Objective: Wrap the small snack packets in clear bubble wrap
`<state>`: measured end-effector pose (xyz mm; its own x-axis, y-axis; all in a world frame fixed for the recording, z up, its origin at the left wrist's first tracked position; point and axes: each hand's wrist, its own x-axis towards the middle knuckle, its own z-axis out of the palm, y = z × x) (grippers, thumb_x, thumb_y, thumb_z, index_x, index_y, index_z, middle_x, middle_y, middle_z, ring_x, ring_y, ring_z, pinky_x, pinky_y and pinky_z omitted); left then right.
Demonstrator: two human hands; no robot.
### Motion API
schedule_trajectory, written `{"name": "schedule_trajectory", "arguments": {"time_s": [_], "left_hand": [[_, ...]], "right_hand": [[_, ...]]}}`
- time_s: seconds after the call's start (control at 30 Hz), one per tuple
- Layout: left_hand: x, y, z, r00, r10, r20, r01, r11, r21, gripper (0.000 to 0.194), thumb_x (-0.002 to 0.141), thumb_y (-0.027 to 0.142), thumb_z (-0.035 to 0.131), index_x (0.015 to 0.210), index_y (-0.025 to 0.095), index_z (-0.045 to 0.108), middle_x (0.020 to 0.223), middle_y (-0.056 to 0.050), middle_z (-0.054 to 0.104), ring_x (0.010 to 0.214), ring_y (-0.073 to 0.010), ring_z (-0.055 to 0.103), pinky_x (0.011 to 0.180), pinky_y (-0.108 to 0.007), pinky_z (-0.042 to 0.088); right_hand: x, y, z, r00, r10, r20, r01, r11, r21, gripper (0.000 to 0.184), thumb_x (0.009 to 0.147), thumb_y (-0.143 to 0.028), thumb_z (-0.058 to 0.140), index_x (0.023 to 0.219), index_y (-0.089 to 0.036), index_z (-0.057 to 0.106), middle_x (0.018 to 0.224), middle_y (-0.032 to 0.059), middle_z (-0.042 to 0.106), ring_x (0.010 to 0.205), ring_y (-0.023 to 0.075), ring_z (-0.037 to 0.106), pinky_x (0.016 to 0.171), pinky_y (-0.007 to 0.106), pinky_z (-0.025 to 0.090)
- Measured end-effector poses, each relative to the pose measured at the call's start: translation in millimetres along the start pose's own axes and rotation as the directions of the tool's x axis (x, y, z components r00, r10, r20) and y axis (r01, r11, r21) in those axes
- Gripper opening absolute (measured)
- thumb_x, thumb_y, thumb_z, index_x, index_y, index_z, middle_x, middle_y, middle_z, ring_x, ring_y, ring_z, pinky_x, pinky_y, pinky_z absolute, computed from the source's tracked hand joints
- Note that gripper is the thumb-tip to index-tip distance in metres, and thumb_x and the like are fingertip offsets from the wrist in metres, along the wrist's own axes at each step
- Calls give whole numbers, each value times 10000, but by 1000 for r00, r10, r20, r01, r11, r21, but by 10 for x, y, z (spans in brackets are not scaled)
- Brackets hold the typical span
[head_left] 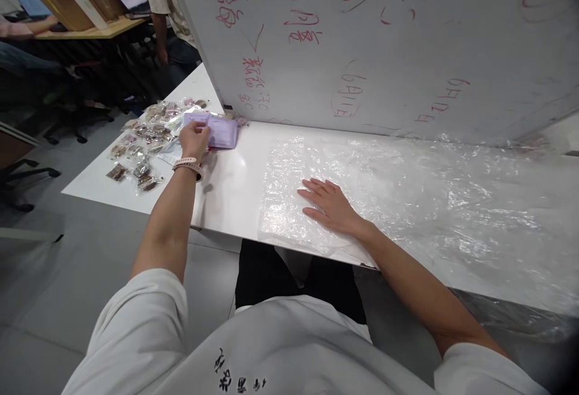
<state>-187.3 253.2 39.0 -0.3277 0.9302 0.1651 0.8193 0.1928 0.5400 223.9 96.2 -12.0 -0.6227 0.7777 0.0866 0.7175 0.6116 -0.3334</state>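
My left hand (194,138) reaches to the far left of the table, its fingers bent and closed on a flat purple packet (223,133). Around that packet lie several small clear bags (156,132) with brown and pink contents, spread over the table's left end. My right hand (329,207) rests flat with spread fingers on a sheet of clear bubble wrap (289,172). The wrap covers the table from its middle to the right side.
A whiteboard (289,81) with red writing stands along the table's back edge. The white table (230,196) ends close to my body. Behind on the left are a standing person (165,15), a seated person's arm, cardboard boxes (67,3) and a desk with screens.
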Motion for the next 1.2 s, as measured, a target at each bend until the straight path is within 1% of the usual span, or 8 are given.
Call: {"name": "schedule_trajectory", "arguments": {"time_s": [0.1,0.23,0.47,0.63,0.87,1.03,1.13,1.2], "left_hand": [[49,73,107,997,-18,-70,17,1000,-17,397,936,167,401,1270,111,609,1189,-104,688,1040,-197,631,923,-337,469],[87,253,266,999,-38,-34,42,992,118,423,843,91,518,1248,83,640,1188,-154,683,1136,-283,602,993,-417,441],[-39,477,421,983,157,93,-172,968,181,426,849,181,611,1271,128,629,1268,-143,656,1192,-287,563,1046,-383,402],[47,450,340,1000,23,14,-26,963,268,465,877,294,650,1249,30,555,1297,-251,605,1292,-381,457,1052,-475,358],[110,736,502,999,-27,-42,37,968,249,510,868,270,683,1285,65,473,1261,-228,622,1228,-341,540,1003,-449,390],[283,696,118,991,38,131,-86,918,388,595,808,233,720,1336,91,487,1287,-196,617,1189,-337,573,987,-432,438],[344,509,-161,951,0,310,-158,862,483,475,677,202,811,1102,89,633,1181,-179,668,1158,-363,587,1011,-448,445],[306,388,-244,944,-29,329,-143,860,489,385,616,198,836,951,110,667,1083,-173,695,1128,-386,605,1007,-464,456]], "right_hand": [[1,4,10,1000,-3,-12,2,1000,-2,522,1034,-582,309,1502,-382,427,1631,-22,344,1534,232,252,1245,524,220],[-1,6,11,1000,1,-12,-1,1000,-1,520,1033,-590,302,1503,-398,416,1634,-35,337,1537,226,243,1248,520,220],[-6,-11,-20,1000,3,5,-3,1000,8,529,1038,-578,297,1511,-370,411,1638,-21,330,1540,226,236,1251,520,214],[-7,-7,-9,1000,4,-8,-4,1000,14,529,1038,-581,296,1509,-374,418,1635,-23,334,1538,224,240,1255,518,209],[-5,-2,-1,1000,-3,-15,4,1000,14,531,1041,-564,312,1505,-345,447,1632,-9,343,1533,236,256,1250,517,220],[-3,-1,-7,1000,-5,-10,5,1000,22,533,1042,-568,302,1505,-346,447,1632,-10,342,1531,234,261,1251,523,218],[0,1,4,1000,-7,-17,8,1000,29,526,1043,-563,305,1507,-357,439,1630,-10,345,1532,232,258,1252,529,214],[0,1,8,1000,-5,-22,6,1000,28,520,1044,-556,309,1508,-358,435,1630,-11,345,1534,230,254,1252,528,214]]}}
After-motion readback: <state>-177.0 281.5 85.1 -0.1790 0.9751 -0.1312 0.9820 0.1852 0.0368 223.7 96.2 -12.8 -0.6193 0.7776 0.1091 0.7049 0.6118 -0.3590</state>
